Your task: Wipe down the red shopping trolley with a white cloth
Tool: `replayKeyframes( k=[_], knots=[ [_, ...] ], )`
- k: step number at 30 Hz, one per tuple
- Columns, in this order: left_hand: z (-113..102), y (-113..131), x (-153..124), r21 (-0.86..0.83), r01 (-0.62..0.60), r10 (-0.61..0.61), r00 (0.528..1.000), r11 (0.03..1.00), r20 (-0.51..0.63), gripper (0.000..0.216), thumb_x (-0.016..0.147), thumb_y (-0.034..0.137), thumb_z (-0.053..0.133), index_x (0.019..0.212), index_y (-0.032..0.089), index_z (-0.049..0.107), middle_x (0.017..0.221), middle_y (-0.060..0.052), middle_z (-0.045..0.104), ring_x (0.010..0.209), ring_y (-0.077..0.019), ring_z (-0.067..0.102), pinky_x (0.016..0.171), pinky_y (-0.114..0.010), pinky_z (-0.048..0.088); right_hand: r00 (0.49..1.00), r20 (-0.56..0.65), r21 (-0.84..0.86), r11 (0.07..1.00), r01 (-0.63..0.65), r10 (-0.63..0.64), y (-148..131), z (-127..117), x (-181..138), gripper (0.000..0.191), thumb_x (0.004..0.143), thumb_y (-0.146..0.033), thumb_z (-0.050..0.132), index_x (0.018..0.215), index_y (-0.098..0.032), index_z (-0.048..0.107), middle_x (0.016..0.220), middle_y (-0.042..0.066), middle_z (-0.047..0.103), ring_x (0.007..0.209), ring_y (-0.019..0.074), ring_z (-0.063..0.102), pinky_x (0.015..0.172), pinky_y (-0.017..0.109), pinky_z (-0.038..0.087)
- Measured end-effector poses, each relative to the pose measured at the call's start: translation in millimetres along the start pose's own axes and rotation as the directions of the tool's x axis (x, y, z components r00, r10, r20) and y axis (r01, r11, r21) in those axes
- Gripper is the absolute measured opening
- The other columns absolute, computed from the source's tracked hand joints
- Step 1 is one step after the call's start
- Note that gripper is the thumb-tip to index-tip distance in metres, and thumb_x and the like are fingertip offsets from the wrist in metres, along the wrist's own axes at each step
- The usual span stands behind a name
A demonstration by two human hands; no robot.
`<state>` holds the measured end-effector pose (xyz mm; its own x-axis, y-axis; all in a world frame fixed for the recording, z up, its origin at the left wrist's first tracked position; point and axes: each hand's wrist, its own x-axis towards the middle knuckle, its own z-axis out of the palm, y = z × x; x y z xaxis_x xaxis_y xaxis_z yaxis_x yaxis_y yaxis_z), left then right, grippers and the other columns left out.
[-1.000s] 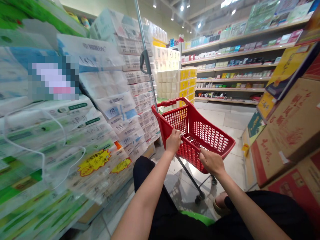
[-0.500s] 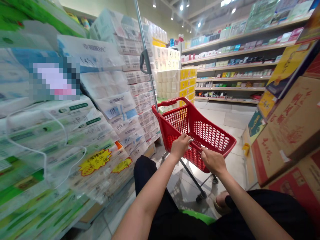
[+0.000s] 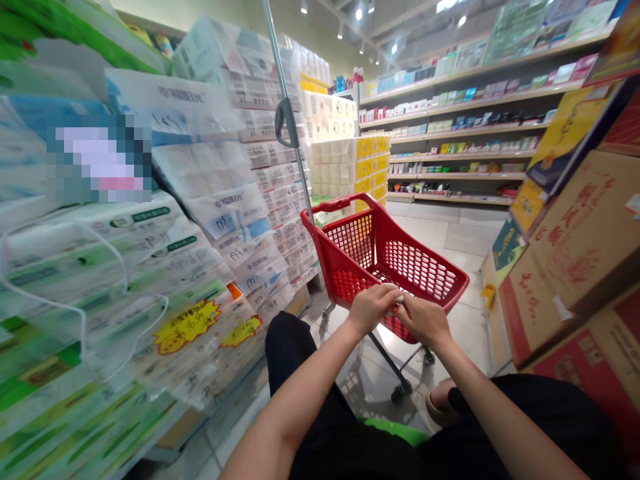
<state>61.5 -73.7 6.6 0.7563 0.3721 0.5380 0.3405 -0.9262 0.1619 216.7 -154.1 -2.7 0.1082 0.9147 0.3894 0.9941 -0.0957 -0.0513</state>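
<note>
My left hand [image 3: 375,307] and my right hand [image 3: 425,320] meet at the fingertips over the near side of a red shopping cart [image 3: 425,267]. The fingers of both are curled closed. A small white bit [image 3: 400,300] shows where they touch, too small to name. From this angle I cannot tell whether either hand rests on the cart's rim. The cart's basket has punched mesh walls, and its red handle [image 3: 345,201] is on the far left side.
Stacked tissue packs [image 3: 175,240] with yellow price signs [image 3: 187,327] and a white cable line the left. A metal pole [image 3: 290,113] rises by the cart. Cardboard boxes [image 3: 580,240] crowd the right. Stocked shelves [image 3: 450,157] stand at the back. Tiled floor [image 3: 425,223] shows beyond the cart.
My hands were apart and have come together, the left moving right and slightly down, the right a little left. The cart appears to stay in place.
</note>
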Motion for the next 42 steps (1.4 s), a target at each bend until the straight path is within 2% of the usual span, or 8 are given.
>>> replayKeyframes(
  k=[3, 9, 12, 20, 24, 31, 39, 42],
  knots=[
    [-12.3, -25.5, 7.5, 0.058, -0.030, 0.031, 0.999, 0.998, -0.014, 0.031, 0.093, 0.024, 0.053, 0.123, 0.028, 0.056, 0.126, -0.005, 0.059, 0.116, -0.0171, 0.055, 0.097, -0.032, 0.046, 1.000, -0.005, 0.000, 1.000, 0.008, -0.008, 0.8, -0.2, 0.0, 0.027, 0.092, -0.036, 0.034, 0.089, -0.019, 0.055, 0.074, 0.003, 0.066, 0.063, 0.0146, 0.057, 0.055, 0.029, 0.018],
    [-38.2, -75.5, 18.0, 0.146, 0.241, -0.222, 0.966, 0.960, -0.133, 0.036, 0.090, 0.012, 0.052, 0.121, 0.030, 0.058, 0.129, -0.004, 0.058, 0.113, -0.0196, 0.054, 0.096, -0.037, 0.048, 1.000, -0.021, 0.005, 1.000, 0.006, -0.006, 0.4, 1.7, 1.3, 0.025, 0.091, -0.036, 0.035, 0.086, -0.020, 0.054, 0.070, 0.002, 0.064, 0.059, 0.0139, 0.054, 0.054, 0.029, 0.015],
    [-33.7, -66.6, 14.2, 0.132, 0.230, -0.218, 0.971, 0.964, -0.103, 0.043, 0.087, 0.009, 0.055, 0.123, 0.031, 0.056, 0.131, -0.002, 0.057, 0.115, -0.0190, 0.053, 0.099, -0.036, 0.047, 1.000, -0.030, 0.007, 1.000, 0.006, -0.006, -0.2, 2.0, 1.7, 0.025, 0.090, -0.035, 0.035, 0.086, -0.019, 0.054, 0.071, 0.002, 0.064, 0.059, 0.0141, 0.054, 0.054, 0.029, 0.016],
    [10.5, 8.3, -6.9, -0.064, -0.034, 0.027, 0.995, 0.997, -0.096, 0.046, 0.090, 0.019, 0.054, 0.135, 0.026, 0.046, 0.135, -0.003, 0.054, 0.124, -0.0168, 0.049, 0.106, -0.034, 0.042, 0.999, -0.037, 0.033, 0.999, 0.035, -0.034, 8.7, 6.5, -1.0, 0.035, 0.094, -0.031, 0.026, 0.098, -0.019, 0.058, 0.081, 0.005, 0.068, 0.066, 0.0157, 0.058, 0.057, 0.029, 0.022],
    [5.7, -4.3, -5.3, -0.046, -0.030, 0.027, 0.997, 0.998, -0.075, 0.041, 0.093, 0.023, 0.051, 0.134, 0.029, 0.047, 0.136, -0.001, 0.054, 0.122, -0.0169, 0.051, 0.104, -0.034, 0.044, 0.999, -0.039, 0.027, 0.999, 0.027, -0.026, 10.3, 5.9, -3.5, 0.034, 0.094, -0.030, 0.027, 0.097, -0.019, 0.059, 0.079, 0.004, 0.067, 0.065, 0.0150, 0.057, 0.057, 0.028, 0.022],
    [-23.7, -56.8, 4.2, 0.052, 0.288, -0.279, 0.950, 0.956, -0.139, 0.042, 0.092, 0.014, 0.049, 0.131, 0.029, 0.050, 0.137, -0.003, 0.052, 0.118, -0.0183, 0.052, 0.101, -0.037, 0.046, 0.999, -0.041, 0.020, 1.000, 0.009, -0.009, 3.0, 1.7, -3.7, 0.033, 0.096, -0.036, 0.027, 0.085, -0.019, 0.054, 0.071, 0.002, 0.064, 0.060, 0.0131, 0.055, 0.054, 0.029, 0.016],
    [5.8, -17.8, 1.2, 0.096, 0.017, -0.015, 1.000, 0.995, -0.024, 0.047, 0.090, 0.013, 0.051, 0.135, 0.024, 0.044, 0.139, -0.006, 0.050, 0.128, -0.0189, 0.046, 0.106, -0.036, 0.042, 0.998, -0.031, 0.017, 0.999, 0.049, -0.049, 12.7, 0.3, -0.4, 0.038, 0.097, -0.044, 0.027, 0.085, -0.021, 0.054, 0.075, 0.002, 0.067, 0.061, 0.0135, 0.057, 0.053, 0.028, 0.016],
    [-0.7, -27.4, 5.5, 0.143, -0.046, 0.044, 0.999, 0.989, 0.013, 0.045, 0.091, 0.016, 0.052, 0.134, 0.024, 0.044, 0.138, -0.005, 0.050, 0.125, -0.0186, 0.048, 0.104, -0.034, 0.044, 0.998, -0.024, 0.033, 0.998, 0.062, -0.061, 21.8, -0.4, -1.0, 0.042, 0.099, -0.046, 0.023, 0.086, -0.021, 0.055, 0.075, 0.002, 0.067, 0.063, 0.0136, 0.059, 0.053, 0.027, 0.017]
  ],
)
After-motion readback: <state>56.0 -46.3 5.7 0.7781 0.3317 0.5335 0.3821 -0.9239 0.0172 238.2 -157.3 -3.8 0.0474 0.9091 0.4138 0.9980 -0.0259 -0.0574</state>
